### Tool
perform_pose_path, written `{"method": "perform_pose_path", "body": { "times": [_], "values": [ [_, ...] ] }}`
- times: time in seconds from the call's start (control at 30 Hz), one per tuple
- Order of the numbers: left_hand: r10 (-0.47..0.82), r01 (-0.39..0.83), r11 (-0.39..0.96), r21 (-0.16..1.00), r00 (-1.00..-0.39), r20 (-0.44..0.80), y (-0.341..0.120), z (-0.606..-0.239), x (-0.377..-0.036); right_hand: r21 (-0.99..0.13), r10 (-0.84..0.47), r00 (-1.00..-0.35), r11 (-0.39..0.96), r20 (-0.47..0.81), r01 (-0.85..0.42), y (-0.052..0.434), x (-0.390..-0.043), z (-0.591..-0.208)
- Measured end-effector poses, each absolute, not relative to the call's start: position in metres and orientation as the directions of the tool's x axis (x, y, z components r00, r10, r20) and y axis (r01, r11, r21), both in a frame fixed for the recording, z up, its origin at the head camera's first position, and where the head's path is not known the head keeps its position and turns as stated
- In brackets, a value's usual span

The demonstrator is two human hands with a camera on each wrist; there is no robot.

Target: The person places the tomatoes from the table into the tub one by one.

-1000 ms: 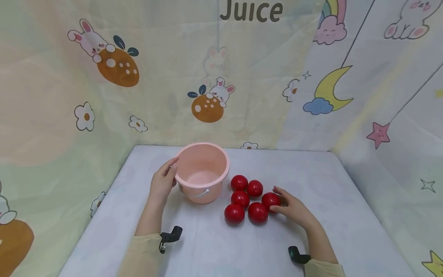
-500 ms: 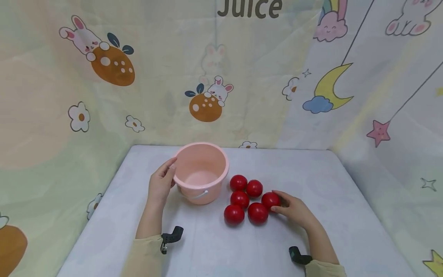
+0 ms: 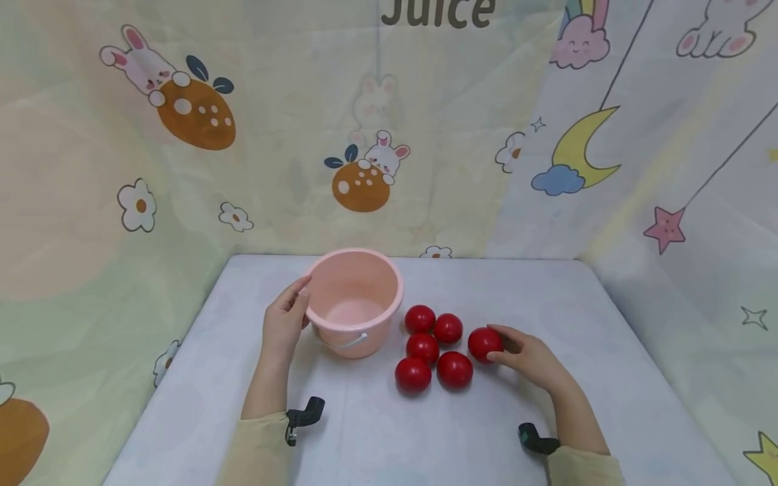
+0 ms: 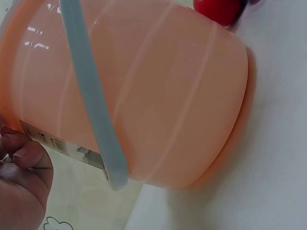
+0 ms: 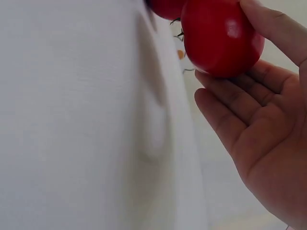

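A pink plastic bucket (image 3: 354, 297) with a pale handle (image 4: 91, 105) stands upright and empty on the white table (image 3: 425, 439). My left hand (image 3: 292, 307) grips its left rim; the fingers (image 4: 24, 155) show at the bucket's edge in the left wrist view. Several red tomatoes (image 3: 433, 349) lie in a cluster right of the bucket. My right hand (image 3: 513, 349) holds one tomato (image 3: 484, 343) at the cluster's right side, slightly apart from the others. In the right wrist view that tomato (image 5: 220, 38) sits between thumb and fingers (image 5: 230, 103).
Cartoon-print cloth walls (image 3: 182, 169) close the table on the left, back and right. Bare table surface lies in front of the tomatoes and to the right of my right hand. Black wrist mounts (image 3: 304, 413) show near both sleeves.
My right hand has closed on the rightmost tomato and drawn it a little right and away from the cluster. The left hand stays on the bucket rim.
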State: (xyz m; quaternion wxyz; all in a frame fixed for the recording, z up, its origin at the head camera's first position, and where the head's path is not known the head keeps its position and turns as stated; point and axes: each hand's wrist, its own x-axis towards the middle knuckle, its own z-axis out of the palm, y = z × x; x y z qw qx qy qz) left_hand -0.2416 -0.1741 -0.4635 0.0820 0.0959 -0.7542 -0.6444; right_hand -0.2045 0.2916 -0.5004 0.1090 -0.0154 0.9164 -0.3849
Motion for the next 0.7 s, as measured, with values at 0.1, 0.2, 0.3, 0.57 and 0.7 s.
{"method": "perform_pose_path", "body": {
  "times": [0.1, 0.2, 0.3, 0.57, 0.7],
  "values": [
    [-0.247, -0.032, 0.159, 0.987, -0.969, 0.008, -0.174, -0.464, -0.242, -0.719, -0.106, -0.977, 0.692, -0.183, 0.059, 0.298, -0.209, -0.485],
    [-0.244, -0.03, 0.159, 0.987, -0.97, 0.01, -0.174, -0.465, -0.242, -0.742, -0.116, -0.98, 0.669, -0.16, 0.042, 0.302, -0.217, -0.468],
    [-0.237, -0.029, 0.154, 0.988, -0.971, 0.008, -0.174, -0.465, -0.243, -0.77, -0.135, -0.982, 0.638, -0.128, 0.013, 0.303, -0.228, -0.448],
    [-0.236, -0.02, 0.146, 0.989, -0.972, 0.016, -0.175, -0.465, -0.243, -0.826, -0.239, -0.969, 0.558, -0.065, -0.082, 0.267, -0.274, -0.387],
    [-0.237, -0.028, 0.139, 0.99, -0.971, 0.006, -0.174, -0.465, -0.243, -0.861, -0.309, -0.95, 0.493, -0.041, -0.123, 0.241, -0.297, -0.367]
  ]
}}
